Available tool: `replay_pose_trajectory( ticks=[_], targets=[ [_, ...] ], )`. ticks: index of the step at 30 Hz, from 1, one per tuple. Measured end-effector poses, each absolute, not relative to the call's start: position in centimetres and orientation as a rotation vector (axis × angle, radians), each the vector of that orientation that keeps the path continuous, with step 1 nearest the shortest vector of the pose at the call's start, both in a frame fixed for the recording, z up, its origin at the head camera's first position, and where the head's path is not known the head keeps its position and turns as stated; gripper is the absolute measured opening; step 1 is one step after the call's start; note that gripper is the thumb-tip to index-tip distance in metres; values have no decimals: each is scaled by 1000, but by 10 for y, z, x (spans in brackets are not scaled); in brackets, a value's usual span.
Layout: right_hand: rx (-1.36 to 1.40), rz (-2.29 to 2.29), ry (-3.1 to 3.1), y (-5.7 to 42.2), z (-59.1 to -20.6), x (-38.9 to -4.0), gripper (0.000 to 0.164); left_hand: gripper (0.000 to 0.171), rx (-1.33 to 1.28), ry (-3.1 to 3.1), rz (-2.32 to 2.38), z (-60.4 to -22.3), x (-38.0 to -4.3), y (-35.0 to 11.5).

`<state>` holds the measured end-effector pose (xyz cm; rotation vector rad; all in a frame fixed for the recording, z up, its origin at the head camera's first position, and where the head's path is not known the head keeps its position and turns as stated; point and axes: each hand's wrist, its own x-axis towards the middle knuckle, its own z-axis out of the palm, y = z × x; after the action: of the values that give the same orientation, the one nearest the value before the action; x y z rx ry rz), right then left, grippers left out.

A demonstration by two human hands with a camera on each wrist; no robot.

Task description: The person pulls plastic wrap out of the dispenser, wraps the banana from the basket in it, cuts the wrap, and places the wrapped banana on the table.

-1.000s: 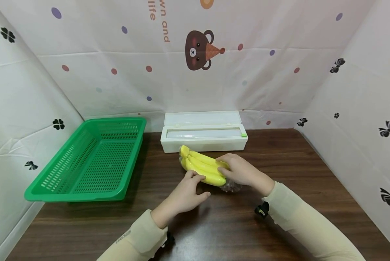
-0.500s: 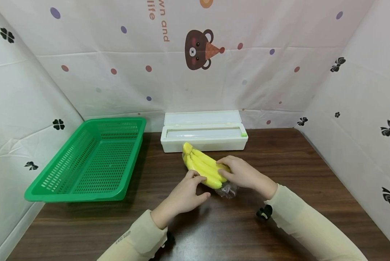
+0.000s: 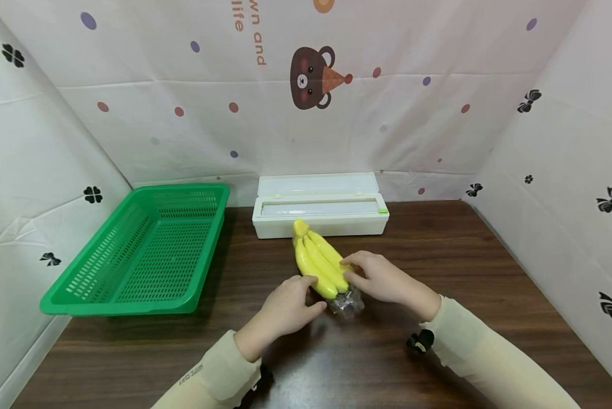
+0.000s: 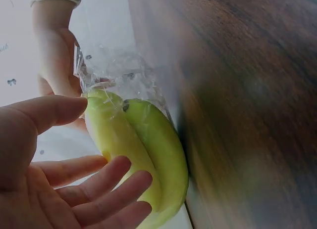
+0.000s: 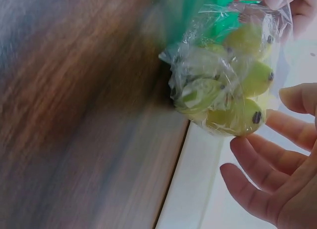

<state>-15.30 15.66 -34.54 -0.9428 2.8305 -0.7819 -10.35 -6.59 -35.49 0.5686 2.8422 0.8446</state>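
Observation:
A bunch of yellow bananas [image 3: 316, 258] lies on the brown table, its stem end pointing away, up against the front of a white box. Clear plastic film [image 3: 348, 304] covers it and bunches up crumpled at the near tips. My left hand [image 3: 285, 307] is at the bunch's left side, fingertips at the lower banana. On the right side, my right hand [image 3: 382, 277] has fingertips at the bananas' edge. Both wrist views show relaxed, spread fingers beside the fruit. In the right wrist view, loose film [image 5: 198, 66] puffs out around the dark banana tips.
The white box [image 3: 321, 227] behind the bananas has its lid [image 3: 318, 184] raised and a green piece [image 3: 383, 211] at its right end. A green slotted basket [image 3: 198, 284] stands at the left. Patterned white cloth [image 3: 398, 130] surrounds the table [image 3: 464, 238].
The banana bunch has turned clockwise, its stem end swinging right and away and its tips toward the near side. My right hand has shifted slightly nearer and rightward.

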Motion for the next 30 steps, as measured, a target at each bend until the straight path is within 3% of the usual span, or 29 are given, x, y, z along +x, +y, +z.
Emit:
replay_pose_trajectory(
  ticks=[9,19,30],
  targets=[
    [-999,-779,2790,156,-345,-148,31,46,521,2861,838,-353,-105,-68],
    [-996,-828,2700,157,-346,-146,49,35,491,2915,769,-351,-105,-70],
    [-993,-672,2856,148,-350,-142,44,40,469,3007,698,-354,-105,-70]
  ],
)
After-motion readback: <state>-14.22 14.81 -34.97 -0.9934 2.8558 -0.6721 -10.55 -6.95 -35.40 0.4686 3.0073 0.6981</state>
